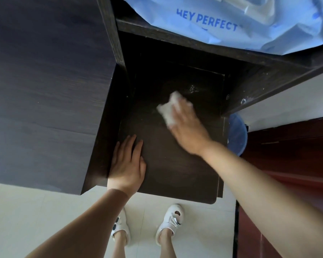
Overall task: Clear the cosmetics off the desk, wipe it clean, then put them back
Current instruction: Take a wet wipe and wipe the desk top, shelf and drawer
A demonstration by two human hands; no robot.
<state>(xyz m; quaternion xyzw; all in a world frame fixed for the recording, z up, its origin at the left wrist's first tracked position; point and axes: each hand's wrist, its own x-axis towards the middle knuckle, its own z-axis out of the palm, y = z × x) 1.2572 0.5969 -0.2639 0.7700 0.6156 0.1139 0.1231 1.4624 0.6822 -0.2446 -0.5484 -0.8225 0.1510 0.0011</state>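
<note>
The dark wooden desk top (175, 168) lies below me, with no cosmetics on it. My right hand (189, 129) presses a crumpled white wipe (169, 108) against the desk's far right part; a wet streak (192, 89) shines just beyond it. My left hand (128, 163) rests flat, fingers spread, on the desk's near left edge and holds nothing.
A dark shelf (194, 43) overhangs the back of the desk and carries a light blue bag (231, 19) printed "HEY PERFECT". A tall dark cabinet side (45, 90) stands at left. A blue bin (238, 135) sits beside the desk at right, with a reddish-brown door (287, 164) beyond.
</note>
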